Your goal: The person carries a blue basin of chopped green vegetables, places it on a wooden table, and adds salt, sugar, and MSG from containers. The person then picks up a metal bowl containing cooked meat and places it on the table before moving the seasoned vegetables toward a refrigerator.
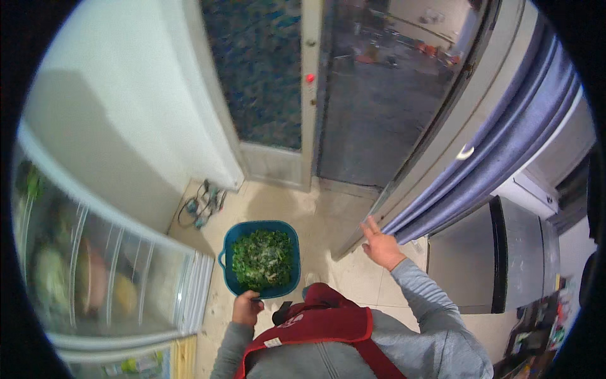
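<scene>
A blue-green plastic basin (229, 279) full of chopped leafy greens (262, 259) is before me, over the tiled floor. Pale powder or flakes lie scattered on top of the greens. My left hand (247, 308) grips the basin's near rim at its left part. A side handle shows on the basin's left wall. My right hand (382, 247) is raised to the right, fingers partly spread, holding nothing. Its fingertips rest at the edge of a pale door leaf (421, 156), which stands swung inward.
A purple curtain (502, 128) hangs along the door leaf. Beyond the doorway lies dark ground (378, 113). To the left stands a glass-fronted refrigerator (161, 293) with food inside. Tangled cables (203, 206) lie by the wall. At right is a grey appliance (466, 256).
</scene>
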A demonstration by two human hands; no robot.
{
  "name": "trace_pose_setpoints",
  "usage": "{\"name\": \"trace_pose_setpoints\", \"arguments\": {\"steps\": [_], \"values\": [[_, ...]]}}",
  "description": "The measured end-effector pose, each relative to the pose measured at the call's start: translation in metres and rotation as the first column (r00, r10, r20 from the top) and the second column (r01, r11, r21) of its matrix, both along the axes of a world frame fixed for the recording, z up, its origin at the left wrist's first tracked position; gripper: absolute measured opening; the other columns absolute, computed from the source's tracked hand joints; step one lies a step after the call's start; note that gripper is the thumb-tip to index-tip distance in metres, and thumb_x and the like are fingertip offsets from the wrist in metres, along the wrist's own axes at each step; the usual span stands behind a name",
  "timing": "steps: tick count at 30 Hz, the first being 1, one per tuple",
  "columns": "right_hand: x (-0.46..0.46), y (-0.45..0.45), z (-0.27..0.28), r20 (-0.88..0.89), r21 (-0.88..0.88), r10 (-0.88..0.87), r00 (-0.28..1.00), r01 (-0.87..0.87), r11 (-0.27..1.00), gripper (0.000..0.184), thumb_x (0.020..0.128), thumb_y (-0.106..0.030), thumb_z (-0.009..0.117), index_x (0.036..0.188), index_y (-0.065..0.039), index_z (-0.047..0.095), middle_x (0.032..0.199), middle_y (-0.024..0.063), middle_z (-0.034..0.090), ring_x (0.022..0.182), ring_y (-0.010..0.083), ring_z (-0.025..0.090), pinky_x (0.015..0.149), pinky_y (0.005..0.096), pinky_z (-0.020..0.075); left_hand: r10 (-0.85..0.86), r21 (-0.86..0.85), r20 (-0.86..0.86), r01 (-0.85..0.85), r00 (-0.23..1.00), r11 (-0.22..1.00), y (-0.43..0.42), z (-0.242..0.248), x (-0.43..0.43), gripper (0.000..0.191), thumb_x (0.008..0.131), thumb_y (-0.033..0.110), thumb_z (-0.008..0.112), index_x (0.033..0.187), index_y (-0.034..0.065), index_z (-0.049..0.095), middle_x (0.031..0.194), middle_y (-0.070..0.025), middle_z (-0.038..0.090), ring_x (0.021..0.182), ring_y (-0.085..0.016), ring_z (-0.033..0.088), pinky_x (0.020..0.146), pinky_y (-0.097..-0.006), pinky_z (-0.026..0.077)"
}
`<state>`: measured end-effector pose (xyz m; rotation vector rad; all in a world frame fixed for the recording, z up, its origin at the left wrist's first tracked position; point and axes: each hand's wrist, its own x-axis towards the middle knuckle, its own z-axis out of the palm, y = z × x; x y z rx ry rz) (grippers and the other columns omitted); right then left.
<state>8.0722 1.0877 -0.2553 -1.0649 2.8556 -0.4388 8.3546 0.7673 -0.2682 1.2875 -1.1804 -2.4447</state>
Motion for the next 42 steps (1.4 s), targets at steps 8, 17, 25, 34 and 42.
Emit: {"name": "trace_pose_setpoints", "arguments": {"steps": [8, 17, 25, 34, 42], "values": [[0.245, 0.134, -0.035, 0.161, 0.009, -0.117, 0.98, 0.117, 0.993, 0.032, 0.075, -0.021, 0.06, 0.102, -0.004, 0.052, 0.097, 0.0179, 0.06, 0.089, 0.0363, 0.059, 0.074, 0.0476, 0.0463, -0.218, 0.147, 0.002, 0.216, 0.976, 0.965, 0.139, -0.009, 0.061, 0.004, 0.08, 0.007, 0.053, 0.081, 0.0028, 0.053, 0.071, -0.0088, 0.054, 0.058, -0.02, 0.052, 0.054, -0.0308, 0.045], [0.615, 0.108, -0.061, 0.58, 0.18, -0.573, 0.579, 0.594, 0.784, 0.044, 0.075, -0.044, 0.063, 0.104, -0.011, 0.065, 0.085, 0.0156, 0.067, 0.081, 0.0337, 0.064, 0.072, 0.0433, 0.0502, -0.613, 0.076, -0.093, 0.62, 0.784, 0.781, 0.058, 0.043, 0.16, 0.006, 0.082, 0.012, 0.053, 0.084, 0.0062, 0.05, 0.075, -0.0096, 0.056, 0.061, -0.018, 0.053, 0.057, -0.032, 0.046], [0.811, 0.02, -0.085, 0.936, 0.002, -0.287, -0.205, 0.817, -0.577, 0.048, 0.074, -0.013, 0.065, 0.119, -0.005, 0.05, 0.11, 0.0217, 0.054, 0.091, 0.0289, 0.061, 0.074, 0.0421, 0.0502, -0.539, 0.381, -0.026, 0.507, 0.842, 0.773, 0.043, 0.038, 0.148, 0.011, 0.087, 0.011, 0.047, 0.092, 0.0025, 0.042, 0.094, -0.0183, 0.061, 0.058, -0.016, 0.046, 0.058, -0.0293, 0.046], [0.985, -0.02, -0.234, 0.97, 0.152, 0.014, -0.242, 0.563, -0.812, 0.023, 0.073, -0.004, 0.058, 0.096, -0.007, 0.054, 0.091, 0.0099, 0.058, 0.085, 0.0265, 0.059, 0.062, 0.0436, 0.0483, -0.401, 0.316, -0.098, 0.411, 0.911, 0.855, 0.031, 0.015, 0.145, 0.013, 0.085, 0.012, 0.052, 0.094, 0.0062, 0.045, 0.076, -0.008, 0.051, 0.061, -0.015, 0.051, 0.048, -0.0279, 0.042], [0.929, 0.044, -0.302, 0.939, 0.226, -0.021, -0.342, 0.664, -0.713, 0.03, 0.074, -0.004, 0.059, 0.102, -0.005, 0.05, 0.094, 0.0111, 0.057, 0.086, 0.0271, 0.059, 0.064, 0.0426, 0.0488, -0.443, -0.11, -0.237, 0.429, 0.864, 0.896, 0.012, -0.037, 0.046, 0.01, 0.082, 0.01, 0.053, 0.089, 0.0066, 0.048, 0.072, -0.0087, 0.053, 0.061, -0.017, 0.055, 0.053, -0.0288, 0.045]]}}
